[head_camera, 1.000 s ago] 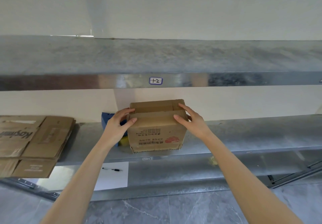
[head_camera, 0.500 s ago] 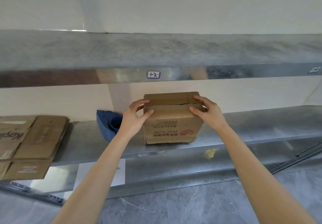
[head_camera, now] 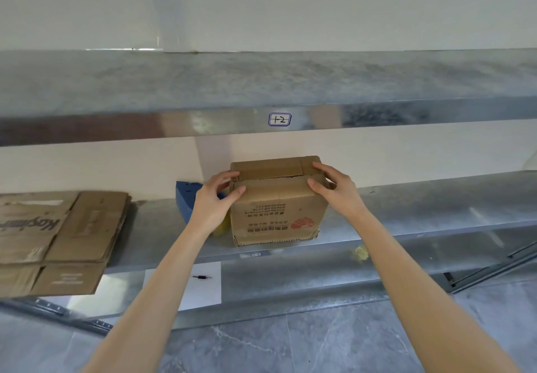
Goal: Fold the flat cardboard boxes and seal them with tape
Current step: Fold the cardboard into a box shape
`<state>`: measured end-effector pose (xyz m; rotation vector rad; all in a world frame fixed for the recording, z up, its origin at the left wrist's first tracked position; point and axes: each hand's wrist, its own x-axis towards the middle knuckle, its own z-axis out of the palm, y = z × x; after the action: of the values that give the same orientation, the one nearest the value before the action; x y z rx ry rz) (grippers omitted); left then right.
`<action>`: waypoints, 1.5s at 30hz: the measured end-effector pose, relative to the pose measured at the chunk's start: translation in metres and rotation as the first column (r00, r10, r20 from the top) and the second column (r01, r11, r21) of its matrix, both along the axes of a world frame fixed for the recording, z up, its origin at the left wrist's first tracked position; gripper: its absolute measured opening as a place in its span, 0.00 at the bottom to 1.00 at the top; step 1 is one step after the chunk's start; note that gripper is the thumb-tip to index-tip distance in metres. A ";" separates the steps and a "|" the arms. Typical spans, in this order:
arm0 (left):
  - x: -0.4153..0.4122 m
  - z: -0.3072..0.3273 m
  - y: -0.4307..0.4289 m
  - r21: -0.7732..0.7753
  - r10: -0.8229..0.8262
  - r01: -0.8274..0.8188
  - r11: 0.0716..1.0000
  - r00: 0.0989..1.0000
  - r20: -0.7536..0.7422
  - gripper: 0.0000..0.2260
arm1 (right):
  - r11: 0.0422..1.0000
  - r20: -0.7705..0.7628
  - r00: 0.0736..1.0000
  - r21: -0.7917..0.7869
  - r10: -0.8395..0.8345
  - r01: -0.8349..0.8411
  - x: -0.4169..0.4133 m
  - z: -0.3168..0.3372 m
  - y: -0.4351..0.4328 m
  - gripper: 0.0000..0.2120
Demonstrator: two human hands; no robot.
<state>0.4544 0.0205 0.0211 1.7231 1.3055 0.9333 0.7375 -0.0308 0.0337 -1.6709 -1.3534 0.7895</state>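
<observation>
A small folded cardboard box [head_camera: 277, 213] with printed text and a red mark stands upright on the middle metal shelf [head_camera: 421, 207]. Its top flaps lie closed with a dark seam between them. My left hand [head_camera: 216, 198] grips the box's upper left corner, fingers over the top flaps. My right hand [head_camera: 334, 188] grips the upper right corner the same way. A blue tape dispenser [head_camera: 186, 201] sits just left of the box, partly hidden behind my left hand. A stack of flat cardboard boxes [head_camera: 58, 239] lies at the shelf's left end.
An upper shelf [head_camera: 261, 82] with a "1-2" label [head_camera: 279, 119] hangs overhead. On the lower shelf lie a white sheet [head_camera: 203, 291] with a pen [head_camera: 201, 277] and a yellow scrap [head_camera: 360, 252]. Grey tiled floor lies below.
The view has shifted; both hands keep hold of the box's top corners, and the box has slid slightly to the right of the blue dispenser along the shelf.
</observation>
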 end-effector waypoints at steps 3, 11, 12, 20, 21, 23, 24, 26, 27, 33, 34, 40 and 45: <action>-0.004 0.001 0.003 -0.010 0.001 -0.001 1.000 1.000 -0.008 0.16 | 1.000 0.008 1.000 -0.005 0.005 -0.005 -0.004 0.000 0.003 0.22; 0.003 -0.005 -0.001 -0.022 -0.013 0.014 1.000 0.999 0.040 0.16 | 1.000 0.029 1.000 -0.030 0.006 -0.005 0.002 0.003 0.000 0.22; 0.006 -0.007 -0.002 -0.026 -0.022 0.023 0.999 0.999 0.050 0.16 | 0.999 0.049 0.999 -0.034 0.002 -0.001 0.006 0.004 -0.001 0.22; 0.013 -0.012 0.001 -0.104 0.018 -0.001 0.995 0.986 0.164 0.13 | 0.998 0.071 0.997 -0.057 -0.009 0.013 0.011 0.008 0.002 0.22; 0.013 -0.014 0.000 -0.112 0.016 0.001 0.994 0.988 0.154 0.13 | 0.998 0.077 0.997 -0.060 -0.008 0.013 0.011 0.009 0.002 0.23; 0.014 -0.023 -0.006 -0.144 -0.002 0.018 0.989 0.994 0.113 0.14 | 0.998 0.102 0.995 -0.068 -0.001 0.008 0.012 0.009 0.002 0.23; 0.014 -0.030 -0.012 -0.169 -0.005 0.026 0.985 0.992 0.126 0.14 | 0.997 0.120 0.993 -0.072 0.010 -0.002 0.013 0.009 0.002 0.22; 0.015 -0.038 -0.021 -0.191 0.000 0.033 0.981 0.986 0.170 0.14 | 0.997 0.142 0.990 -0.072 0.026 -0.016 0.012 0.005 0.001 0.22; 0.016 -0.039 -0.020 -0.171 0.001 0.025 0.985 0.988 0.152 0.16 | 0.997 0.141 0.990 -0.077 0.025 -0.014 0.011 0.002 0.001 0.22; 0.012 -0.033 -0.009 -0.135 -0.043 0.050 0.990 0.998 0.055 0.17 | 0.995 0.068 0.998 -0.098 0.018 -0.011 0.014 -0.012 0.000 0.22; 0.013 -0.034 -0.010 -0.135 -0.046 0.053 0.989 0.998 0.051 0.17 | 0.994 0.057 0.998 -0.107 0.022 -0.015 0.016 -0.014 0.001 0.22; 0.026 -0.042 -0.014 -0.059 -0.043 0.043 0.997 0.999 0.003 0.16 | 0.991 -0.030 0.999 -0.134 0.014 -0.018 0.027 -0.031 -0.010 0.22; 0.024 -0.046 -0.014 -0.079 -0.033 0.035 0.996 0.999 0.022 0.15 | 0.995 -0.023 1.000 -0.097 -0.016 0.013 0.022 -0.038 -0.006 0.20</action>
<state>0.4787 0.0064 -0.0247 1.6654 1.2790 0.8664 0.7596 -0.0368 -0.0046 -1.7386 -1.3031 0.8764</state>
